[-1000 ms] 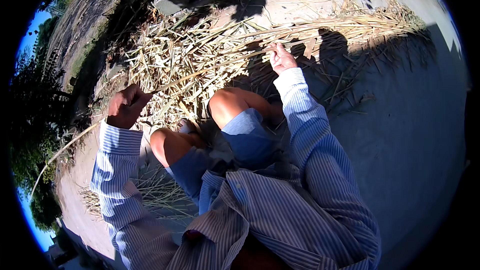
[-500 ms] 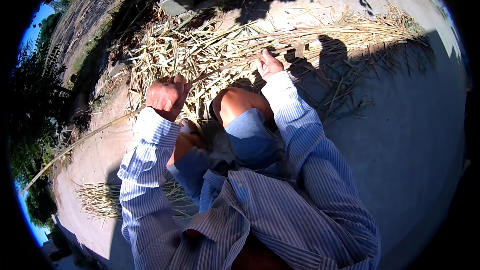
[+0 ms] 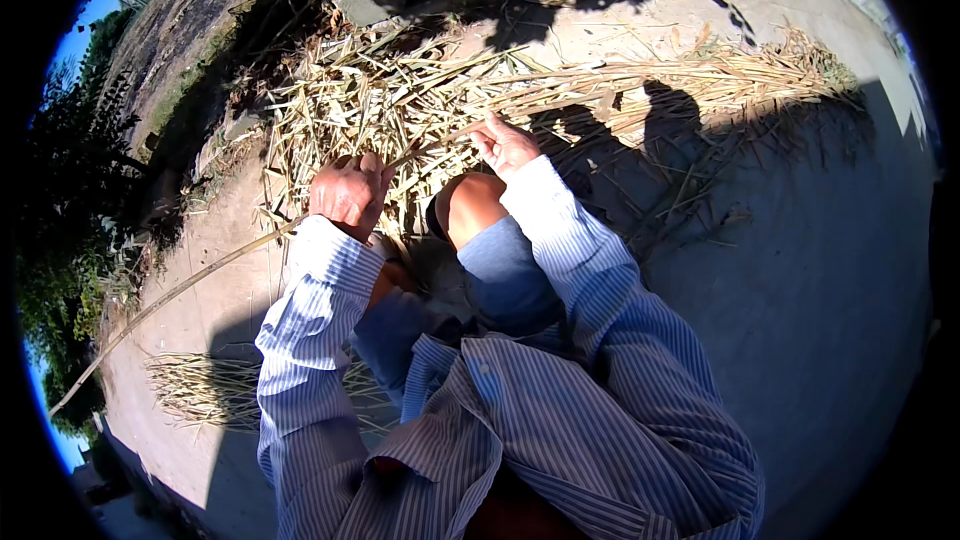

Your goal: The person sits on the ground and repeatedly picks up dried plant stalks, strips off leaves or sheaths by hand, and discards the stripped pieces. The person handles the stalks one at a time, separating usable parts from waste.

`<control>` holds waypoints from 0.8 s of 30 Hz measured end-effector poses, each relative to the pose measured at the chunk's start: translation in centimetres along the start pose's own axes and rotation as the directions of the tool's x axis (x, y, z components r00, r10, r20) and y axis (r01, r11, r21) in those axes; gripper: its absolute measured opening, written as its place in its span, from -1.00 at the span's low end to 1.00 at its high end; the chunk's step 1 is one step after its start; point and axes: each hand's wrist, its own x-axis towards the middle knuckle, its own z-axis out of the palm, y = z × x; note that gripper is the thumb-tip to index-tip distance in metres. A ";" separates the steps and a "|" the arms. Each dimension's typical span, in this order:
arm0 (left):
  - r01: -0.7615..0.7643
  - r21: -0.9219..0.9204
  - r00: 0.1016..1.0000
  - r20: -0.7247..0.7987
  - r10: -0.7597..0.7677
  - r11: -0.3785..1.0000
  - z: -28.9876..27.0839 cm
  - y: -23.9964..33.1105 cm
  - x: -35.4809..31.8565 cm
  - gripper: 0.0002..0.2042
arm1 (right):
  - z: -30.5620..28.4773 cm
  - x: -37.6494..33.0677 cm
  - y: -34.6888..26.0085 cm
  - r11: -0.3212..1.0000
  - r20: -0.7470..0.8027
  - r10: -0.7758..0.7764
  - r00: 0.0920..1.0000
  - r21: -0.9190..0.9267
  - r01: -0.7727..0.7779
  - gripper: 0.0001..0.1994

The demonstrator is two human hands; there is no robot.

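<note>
A long thin dry stalk runs from the lower left up across the ground to my hands. My left hand is closed around it, knuckles up, just left of my bare knee. My right hand pinches the stalk's far end above the knee, at the near edge of a big heap of dry stalks and husks. Both arms wear striped blue-and-white sleeves.
A smaller bundle of trimmed stalks lies on the dirt at my lower left. The heap stretches right in a long band. Bare concrete ground in shadow lies on my right. Bushes stand at the far left.
My left hand has swung from far out on the left in toward my knee, closing on the long stalk. My right hand has shifted a little left over the heap.
</note>
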 end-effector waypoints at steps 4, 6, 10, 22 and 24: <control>-0.110 0.133 0.994 0.014 0.109 0.985 0.3 0.3 -0.3 -0.79 | 0.3 1.3 0.0 0.994 -0.157 0.103 0.982 -0.030 -0.109 -0.79; -0.112 0.119 0.993 0.036 0.108 0.987 0.8 0.3 -0.2 -0.80 | -0.1 1.7 -0.2 0.988 -0.194 0.118 0.974 -0.079 -0.136 -0.78; -0.153 0.132 0.987 -0.025 0.157 0.979 0.0 -0.1 0.0 -0.77 | -0.7 2.7 -1.1 0.992 -0.146 0.096 0.985 -0.067 -0.106 -0.80; 0.054 0.147 0.998 0.033 -0.060 0.988 -6.2 -3.9 -3.2 -0.84 | -4.0 4.9 -2.6 0.991 -0.030 0.136 0.990 0.010 -0.136 -0.83; -0.018 0.204 1.000 0.018 0.014 0.979 -2.4 -2.8 -2.5 -0.84 | 1.3 2.8 0.5 0.995 -0.143 0.102 0.984 -0.005 -0.104 -0.83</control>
